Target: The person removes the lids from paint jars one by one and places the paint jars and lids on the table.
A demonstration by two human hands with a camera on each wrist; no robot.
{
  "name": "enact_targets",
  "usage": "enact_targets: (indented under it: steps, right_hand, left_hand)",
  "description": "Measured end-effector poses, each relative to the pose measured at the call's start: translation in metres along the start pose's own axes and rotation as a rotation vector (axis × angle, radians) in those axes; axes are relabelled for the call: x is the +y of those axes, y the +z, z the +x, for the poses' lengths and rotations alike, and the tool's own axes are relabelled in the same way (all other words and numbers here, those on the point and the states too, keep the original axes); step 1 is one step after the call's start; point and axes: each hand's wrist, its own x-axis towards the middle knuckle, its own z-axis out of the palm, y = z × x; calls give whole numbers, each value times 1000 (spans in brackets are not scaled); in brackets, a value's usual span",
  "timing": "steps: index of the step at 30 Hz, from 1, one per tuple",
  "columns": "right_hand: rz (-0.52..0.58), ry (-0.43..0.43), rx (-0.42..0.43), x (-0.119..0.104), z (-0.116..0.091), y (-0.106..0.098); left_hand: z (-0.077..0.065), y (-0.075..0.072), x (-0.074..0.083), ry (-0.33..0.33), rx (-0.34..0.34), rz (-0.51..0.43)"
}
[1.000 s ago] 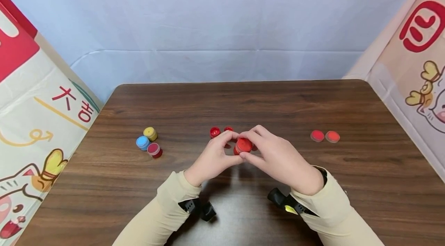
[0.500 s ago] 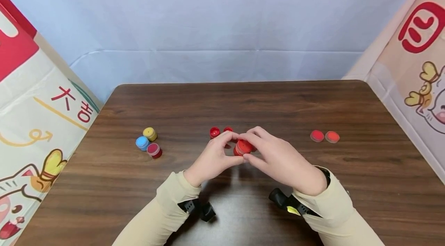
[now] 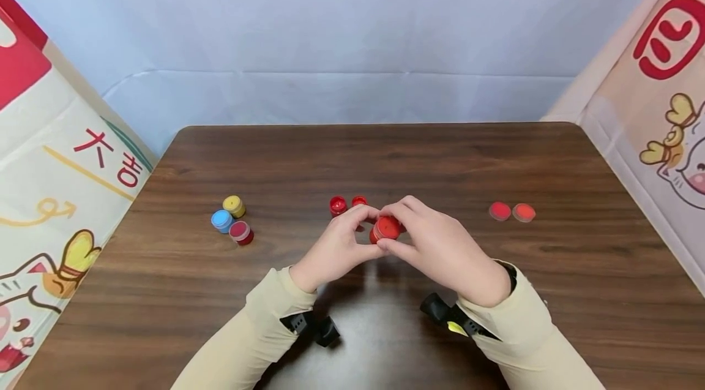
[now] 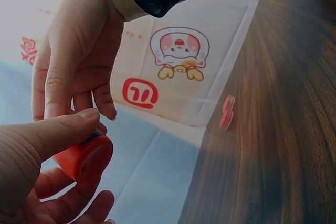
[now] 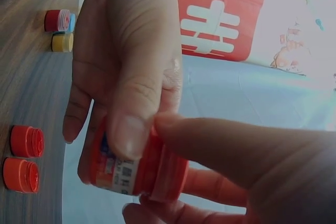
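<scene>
A small red paint jar [image 3: 387, 228] with a red lid is held above the table between both hands. My left hand [image 3: 333, 252] grips the jar's body; in the right wrist view its thumb presses on the printed label [image 5: 122, 177]. Thumb and fingers of my right hand [image 3: 443, 249] pinch the rim of the lid [image 5: 172, 177], which sits on the jar's mouth. The jar's red underside [image 4: 94, 158] faces the camera in the left wrist view. Just behind the left hand stand two uncovered red paint jars, one glossy red [image 3: 338, 206] and one partly behind the fingers [image 3: 359, 201].
On the left of the wooden table [image 3: 275, 157] three capped jars stand together: yellow [image 3: 234, 206], blue [image 3: 222, 221] and dark red [image 3: 241, 232]. Two round lids, red [image 3: 500, 211] and orange-red [image 3: 524, 213], lie at the right. A pale cloth [image 3: 352, 35] hangs behind the table.
My right thumb and fingers have shifted slightly around the lid, while my left hand keeps its hold on the jar. The head view has tilted a little.
</scene>
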Motion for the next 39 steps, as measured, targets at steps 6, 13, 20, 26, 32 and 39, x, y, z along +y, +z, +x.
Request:
enact_targets:
  steps: [6,13,20,26,32,39]
  right_hand:
    - [31,-55,-31,5,-2,-7]
    - [61,-17,-7,29,-9,-24]
    - [-35,123,64,77,-23,-48]
    - [-71,297,-38,134,-41,-59]
    - [-116,454,-119,186,-54,-64]
    - [-157,527,-142,223,-69,-59]
  left_hand:
    - [2,2,1,-11,-18,3]
    - [23,1,-5,-30,-77,127]
    - [48,0,-21,-116,-84,320]
    - [64,4,-32,-168,-103,500]
    - [74,7,-41,-241,-128,613]
    - [80,12,-47,-291,-155,637]
